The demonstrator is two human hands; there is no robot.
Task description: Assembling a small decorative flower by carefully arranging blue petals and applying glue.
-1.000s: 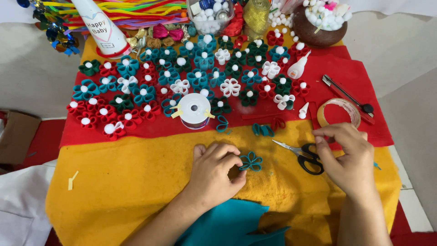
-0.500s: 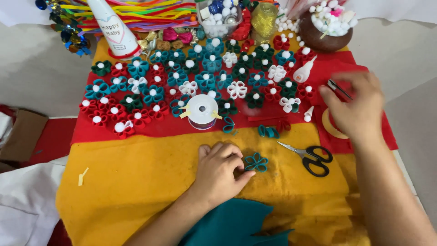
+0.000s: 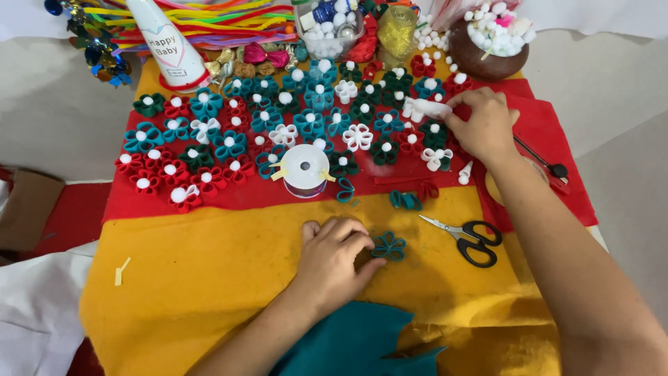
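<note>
Yellow felt covers the worktop (image 3: 209, 292). Left hand (image 3: 334, 261) pins a teal felt flower (image 3: 388, 246) flat with its fingertips, steadying it; right hand (image 3: 483, 125) closes around a white glue bottle (image 3: 428, 108) among finished flowers.

Your left hand (image 3: 334, 261) and right hand (image 3: 483, 125) are both bare, with no gloves, rings or watch showing. Your forearms are uncovered too; no sleeve shows anywhere up to the frame's edge. Fingernails look short and unpainted.
</note>
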